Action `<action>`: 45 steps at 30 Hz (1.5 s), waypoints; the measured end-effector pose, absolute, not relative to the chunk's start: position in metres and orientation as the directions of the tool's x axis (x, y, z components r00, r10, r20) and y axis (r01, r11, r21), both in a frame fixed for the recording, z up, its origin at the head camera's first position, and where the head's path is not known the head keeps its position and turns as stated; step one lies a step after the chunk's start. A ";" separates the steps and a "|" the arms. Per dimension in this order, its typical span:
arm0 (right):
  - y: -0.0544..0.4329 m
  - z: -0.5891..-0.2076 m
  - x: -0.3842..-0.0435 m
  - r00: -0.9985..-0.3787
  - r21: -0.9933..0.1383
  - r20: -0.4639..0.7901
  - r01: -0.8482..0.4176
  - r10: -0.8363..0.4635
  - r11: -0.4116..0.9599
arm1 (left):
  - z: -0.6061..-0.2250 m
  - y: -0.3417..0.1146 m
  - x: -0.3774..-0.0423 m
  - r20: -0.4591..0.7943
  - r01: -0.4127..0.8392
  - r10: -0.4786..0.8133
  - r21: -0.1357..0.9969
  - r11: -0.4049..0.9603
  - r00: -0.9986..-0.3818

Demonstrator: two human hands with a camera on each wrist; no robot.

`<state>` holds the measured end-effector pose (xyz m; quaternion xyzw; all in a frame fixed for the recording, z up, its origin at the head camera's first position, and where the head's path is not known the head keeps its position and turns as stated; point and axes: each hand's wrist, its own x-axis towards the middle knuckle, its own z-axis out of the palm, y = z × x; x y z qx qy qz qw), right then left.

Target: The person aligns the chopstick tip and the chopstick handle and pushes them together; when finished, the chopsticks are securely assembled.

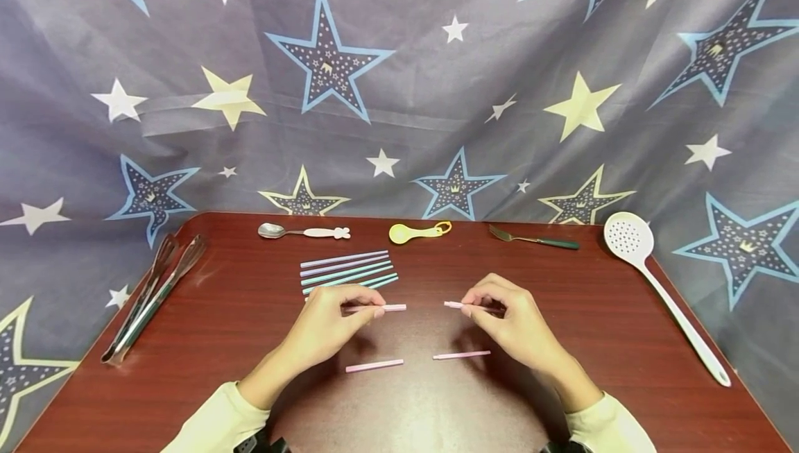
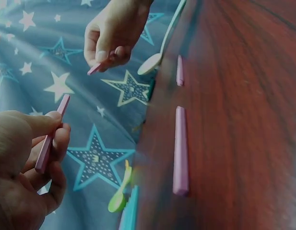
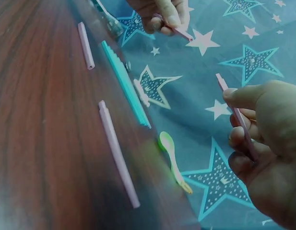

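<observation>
My left hand (image 1: 327, 321) pinches a pink stick piece (image 1: 395, 307) between thumb and fingers, above the table. Facing it across a gap, my right hand (image 1: 514, 318) pinches another pink stick piece (image 1: 453, 304), whose inner end narrows to a small tip, plain in the right wrist view (image 3: 219, 77). The two held pieces are apart, roughly in line. Below them on the table lie a thicker pink piece (image 1: 374, 365) on the left and a slimmer one (image 1: 462, 355) with a narrowed end on the right. Part of each held piece is hidden by fingers.
Several purple and teal sticks (image 1: 346, 269) lie just beyond my left hand. Along the back are a spoon (image 1: 318, 232), a yellow measuring spoon (image 1: 415, 232) and a fork (image 1: 537, 239). Tongs (image 1: 152, 300) lie far left, a white skimmer (image 1: 674, 307) far right. A star-patterned cloth (image 1: 399, 141) hangs behind.
</observation>
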<state>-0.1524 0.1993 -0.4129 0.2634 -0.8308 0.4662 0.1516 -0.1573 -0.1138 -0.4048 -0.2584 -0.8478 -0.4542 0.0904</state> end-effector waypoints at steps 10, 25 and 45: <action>0.192 -0.401 -0.156 -0.801 -0.699 0.515 -0.599 -0.306 0.391 | -0.390 -0.099 -0.158 0.450 0.573 0.358 0.687 0.447 -0.818; 0.182 -0.401 -0.151 -0.781 -0.693 0.529 -0.624 -0.333 0.361 | -0.394 -0.095 -0.155 0.470 0.599 0.377 0.687 0.412 -0.798; 0.177 -0.403 -0.147 -0.769 -0.678 0.534 -0.638 -0.351 0.365 | -0.401 -0.089 -0.153 0.453 0.590 0.387 0.692 0.416 -0.803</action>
